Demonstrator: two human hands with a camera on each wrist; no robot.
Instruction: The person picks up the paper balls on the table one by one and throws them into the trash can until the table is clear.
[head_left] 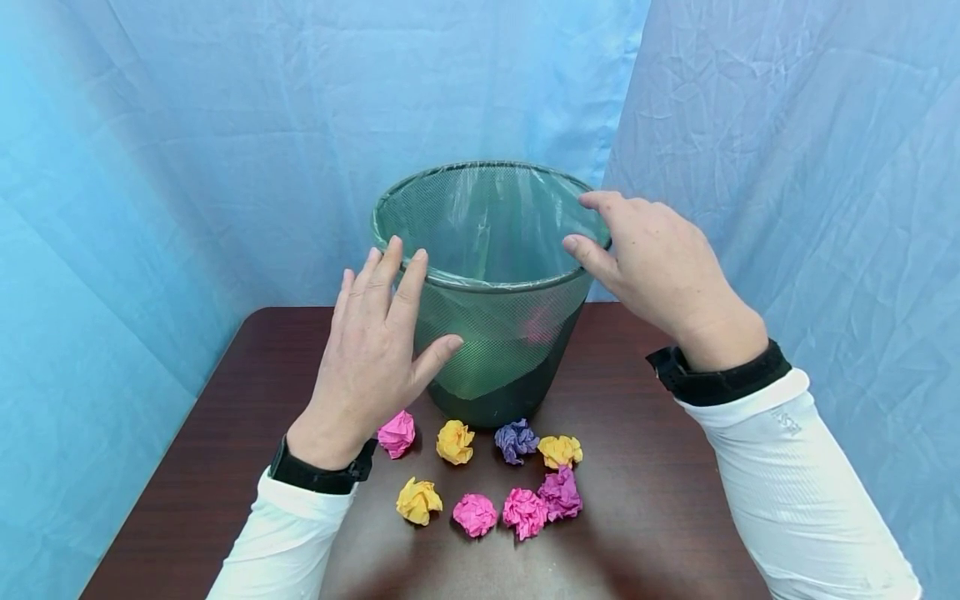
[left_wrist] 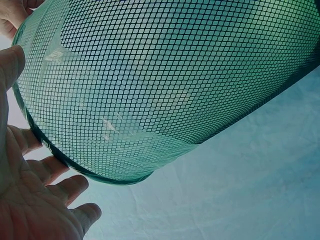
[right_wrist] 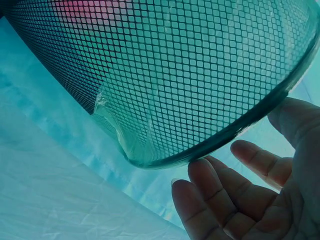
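Note:
A dark mesh wastebasket (head_left: 551, 367) stands upright on the table, its rim covered by a thin translucent green bag (head_left: 487, 217). At the rim's near left side, my left hand (head_left: 367, 342) has its fingers stretched and spread. The left wrist view shows those fingertips right at the rim (left_wrist: 67, 160). My right hand (head_left: 663, 258) is at the right side of the rim, thumb and index finger over the opening. Its other fingers (right_wrist: 205, 180) are loosely bent just outside the rim in the right wrist view. A pink shape (head_left: 538, 323) shows through the mesh.
Several crumpled paper balls lie in front of the basket: pink (head_left: 475, 515), yellow (head_left: 454, 442), blue-violet (head_left: 516, 441) and purple (head_left: 560, 492). The dark brown table (head_left: 247, 433) meets blue cloth (head_left: 225, 167) behind and at both sides.

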